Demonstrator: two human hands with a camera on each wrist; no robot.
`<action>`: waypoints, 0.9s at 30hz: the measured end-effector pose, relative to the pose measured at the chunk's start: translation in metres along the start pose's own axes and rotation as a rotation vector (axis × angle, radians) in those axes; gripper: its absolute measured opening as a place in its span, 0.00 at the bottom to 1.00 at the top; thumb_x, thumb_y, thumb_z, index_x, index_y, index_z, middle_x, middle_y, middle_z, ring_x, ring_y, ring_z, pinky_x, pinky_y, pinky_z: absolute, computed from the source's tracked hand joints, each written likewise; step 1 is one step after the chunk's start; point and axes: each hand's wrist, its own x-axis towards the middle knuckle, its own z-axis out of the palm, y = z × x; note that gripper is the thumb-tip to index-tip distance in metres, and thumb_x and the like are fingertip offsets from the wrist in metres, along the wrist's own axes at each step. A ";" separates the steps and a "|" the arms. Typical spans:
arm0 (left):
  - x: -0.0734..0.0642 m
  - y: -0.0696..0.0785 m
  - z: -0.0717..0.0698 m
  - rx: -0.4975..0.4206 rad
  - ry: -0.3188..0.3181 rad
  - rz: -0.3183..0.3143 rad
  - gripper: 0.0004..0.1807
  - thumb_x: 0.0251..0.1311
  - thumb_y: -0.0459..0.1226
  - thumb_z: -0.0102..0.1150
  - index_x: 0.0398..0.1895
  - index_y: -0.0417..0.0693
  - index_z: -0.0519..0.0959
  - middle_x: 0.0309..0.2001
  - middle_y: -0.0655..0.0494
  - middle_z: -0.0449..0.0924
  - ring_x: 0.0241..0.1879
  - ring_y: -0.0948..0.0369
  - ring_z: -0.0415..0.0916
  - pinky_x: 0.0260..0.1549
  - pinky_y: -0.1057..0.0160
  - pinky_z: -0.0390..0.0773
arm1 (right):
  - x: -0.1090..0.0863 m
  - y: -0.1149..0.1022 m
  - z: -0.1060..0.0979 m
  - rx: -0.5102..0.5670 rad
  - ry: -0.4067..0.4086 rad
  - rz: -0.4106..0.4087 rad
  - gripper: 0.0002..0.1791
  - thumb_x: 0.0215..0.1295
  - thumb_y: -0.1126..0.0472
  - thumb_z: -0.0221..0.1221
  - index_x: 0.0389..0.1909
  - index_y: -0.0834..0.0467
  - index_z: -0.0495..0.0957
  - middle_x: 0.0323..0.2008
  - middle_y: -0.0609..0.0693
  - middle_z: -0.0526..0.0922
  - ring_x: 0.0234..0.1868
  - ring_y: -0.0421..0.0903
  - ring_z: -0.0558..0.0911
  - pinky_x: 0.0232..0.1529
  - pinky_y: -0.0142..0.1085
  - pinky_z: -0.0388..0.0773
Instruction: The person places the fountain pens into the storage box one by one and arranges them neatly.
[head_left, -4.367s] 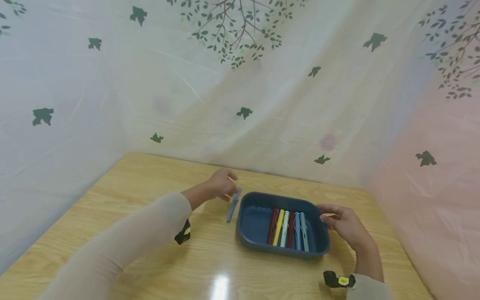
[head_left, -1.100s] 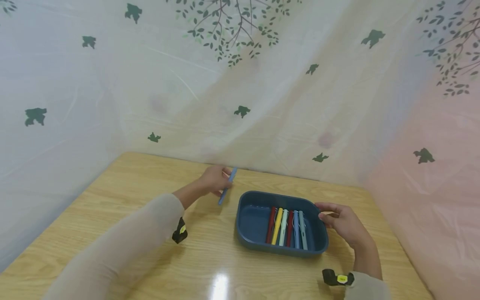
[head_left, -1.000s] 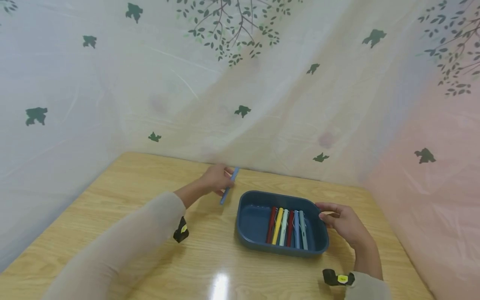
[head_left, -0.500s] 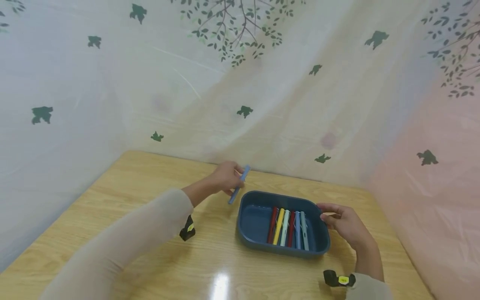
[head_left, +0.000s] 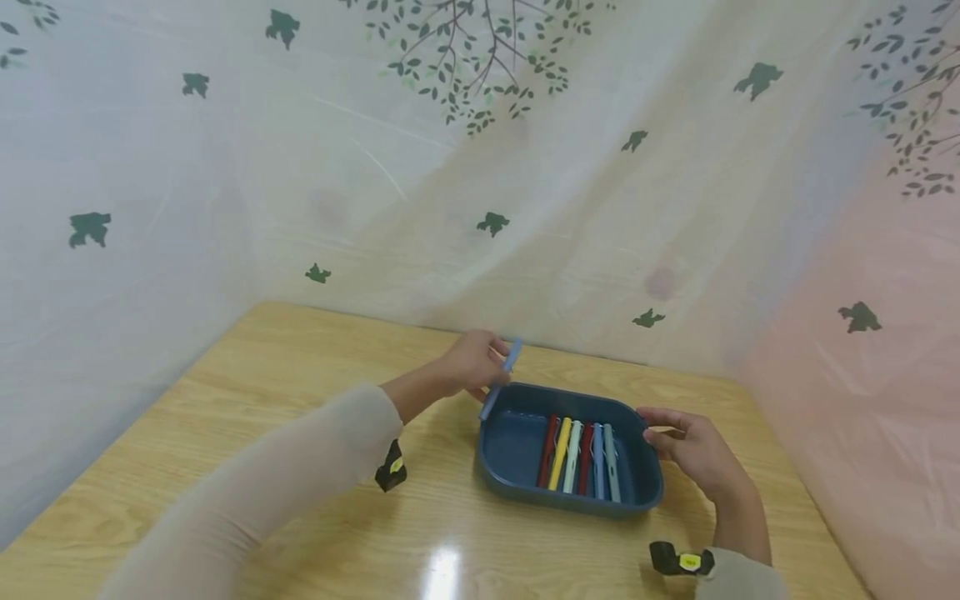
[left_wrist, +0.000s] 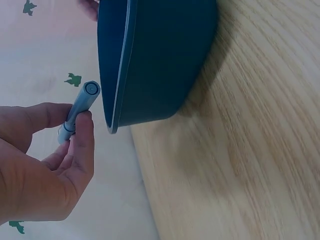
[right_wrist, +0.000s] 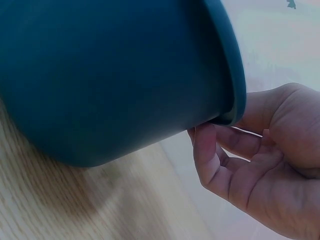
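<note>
My left hand (head_left: 472, 362) pinches a light blue pen (head_left: 513, 357) between thumb and fingers. The pen slants over the left rim of a dark blue open box (head_left: 517, 493). In the left wrist view, the pen (left_wrist: 85, 98) points one round end at the camera, just beside the box's rim. My right hand (head_left: 699, 454) grips the box's right end. Seen from the right wrist, thumb and fingers of that hand (right_wrist: 270, 155) pinch the lip of the box (right_wrist: 115, 90). Inside lie several pens side by side, among them a yellow pen (head_left: 560, 454) and a grey-green pen (head_left: 611, 462).
The box stands on a light wooden table (head_left: 360, 533). A pale curtain (head_left: 390, 183) printed with leaves and birds hangs behind and at both sides. A black wrist strap (head_left: 391, 467) is on the left arm, another strap (head_left: 681, 560) on the right.
My left hand picked the light blue pen up from the table left of the box, then moved right with it to the box's left rim. The right hand stayed at the box.
</note>
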 end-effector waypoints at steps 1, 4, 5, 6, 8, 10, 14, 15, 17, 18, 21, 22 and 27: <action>0.000 0.000 0.001 0.000 -0.003 -0.002 0.26 0.56 0.24 0.70 0.59 0.34 0.75 0.44 0.42 0.82 0.34 0.53 0.85 0.24 0.57 0.88 | 0.000 0.000 0.000 0.002 0.000 0.000 0.25 0.77 0.59 0.57 0.72 0.58 0.71 0.70 0.65 0.71 0.61 0.60 0.79 0.58 0.53 0.81; -0.001 0.001 0.006 0.009 -0.013 -0.012 0.26 0.56 0.25 0.70 0.59 0.35 0.75 0.44 0.43 0.83 0.33 0.53 0.85 0.24 0.57 0.88 | 0.000 0.000 0.000 0.002 0.001 -0.002 0.25 0.77 0.59 0.57 0.71 0.58 0.71 0.70 0.64 0.71 0.62 0.61 0.79 0.58 0.51 0.82; -0.001 0.001 0.008 0.012 -0.015 -0.014 0.26 0.57 0.26 0.70 0.59 0.35 0.75 0.44 0.43 0.84 0.33 0.53 0.86 0.24 0.57 0.88 | 0.000 0.000 0.000 0.004 0.000 -0.002 0.25 0.77 0.59 0.57 0.71 0.58 0.71 0.70 0.65 0.71 0.62 0.61 0.79 0.58 0.51 0.82; -0.002 0.002 0.009 0.012 -0.018 -0.016 0.26 0.57 0.26 0.70 0.59 0.36 0.74 0.44 0.43 0.84 0.33 0.53 0.86 0.24 0.58 0.88 | 0.000 0.000 0.001 0.002 0.000 -0.002 0.25 0.77 0.59 0.57 0.71 0.58 0.71 0.70 0.64 0.71 0.62 0.61 0.79 0.58 0.51 0.82; -0.002 0.003 0.013 0.005 -0.027 -0.025 0.25 0.57 0.26 0.69 0.59 0.36 0.74 0.42 0.44 0.86 0.32 0.54 0.86 0.25 0.58 0.88 | 0.000 0.000 0.001 0.001 0.000 -0.002 0.25 0.77 0.59 0.57 0.71 0.58 0.71 0.70 0.65 0.71 0.62 0.61 0.79 0.58 0.52 0.82; -0.002 0.003 0.016 -0.009 -0.037 -0.034 0.25 0.57 0.26 0.69 0.58 0.37 0.75 0.40 0.45 0.86 0.32 0.55 0.86 0.25 0.58 0.88 | 0.001 0.000 0.001 0.002 -0.001 -0.001 0.25 0.77 0.59 0.57 0.72 0.58 0.71 0.70 0.64 0.71 0.61 0.60 0.79 0.59 0.53 0.81; -0.002 0.003 0.024 -0.032 -0.049 -0.051 0.25 0.57 0.26 0.71 0.58 0.38 0.76 0.36 0.48 0.86 0.31 0.57 0.85 0.25 0.58 0.88 | 0.001 0.000 0.000 0.008 -0.004 -0.005 0.25 0.78 0.58 0.57 0.72 0.58 0.71 0.70 0.65 0.71 0.61 0.60 0.80 0.59 0.53 0.81; -0.003 0.003 0.026 -0.034 -0.050 -0.053 0.25 0.56 0.26 0.71 0.57 0.38 0.76 0.35 0.49 0.86 0.31 0.57 0.84 0.24 0.58 0.88 | 0.001 0.000 0.000 0.009 -0.004 -0.007 0.25 0.78 0.58 0.57 0.72 0.58 0.71 0.70 0.65 0.70 0.61 0.60 0.80 0.59 0.52 0.81; -0.003 0.003 0.030 -0.042 -0.054 -0.053 0.25 0.56 0.26 0.72 0.57 0.38 0.76 0.35 0.49 0.87 0.31 0.57 0.84 0.24 0.57 0.88 | 0.001 0.000 0.000 0.012 -0.005 -0.011 0.25 0.78 0.59 0.57 0.72 0.58 0.71 0.70 0.65 0.70 0.62 0.60 0.79 0.58 0.51 0.82; -0.003 0.002 0.032 -0.050 -0.059 -0.054 0.25 0.56 0.26 0.72 0.57 0.38 0.76 0.35 0.49 0.87 0.31 0.57 0.85 0.25 0.57 0.88 | 0.001 0.000 0.000 0.011 -0.004 -0.013 0.25 0.78 0.59 0.57 0.72 0.59 0.71 0.70 0.65 0.70 0.62 0.60 0.79 0.58 0.51 0.82; -0.003 0.002 0.038 -0.071 -0.075 -0.053 0.24 0.56 0.25 0.72 0.56 0.38 0.75 0.35 0.49 0.87 0.32 0.56 0.85 0.25 0.56 0.88 | 0.001 0.000 0.000 0.010 -0.002 -0.016 0.25 0.78 0.59 0.57 0.71 0.59 0.71 0.70 0.65 0.71 0.62 0.60 0.79 0.58 0.50 0.82; -0.004 0.002 0.040 -0.078 -0.079 -0.055 0.23 0.57 0.25 0.71 0.56 0.38 0.75 0.35 0.49 0.88 0.34 0.55 0.85 0.25 0.56 0.88 | 0.001 0.000 -0.001 0.011 -0.001 -0.017 0.25 0.77 0.59 0.57 0.71 0.59 0.71 0.70 0.65 0.71 0.62 0.60 0.79 0.57 0.50 0.83; -0.006 0.001 0.053 -0.093 -0.089 -0.078 0.21 0.57 0.23 0.70 0.53 0.39 0.75 0.33 0.49 0.86 0.34 0.54 0.85 0.23 0.56 0.87 | 0.001 0.001 -0.001 0.018 0.006 -0.020 0.24 0.77 0.60 0.57 0.71 0.60 0.71 0.69 0.65 0.71 0.62 0.60 0.78 0.56 0.48 0.83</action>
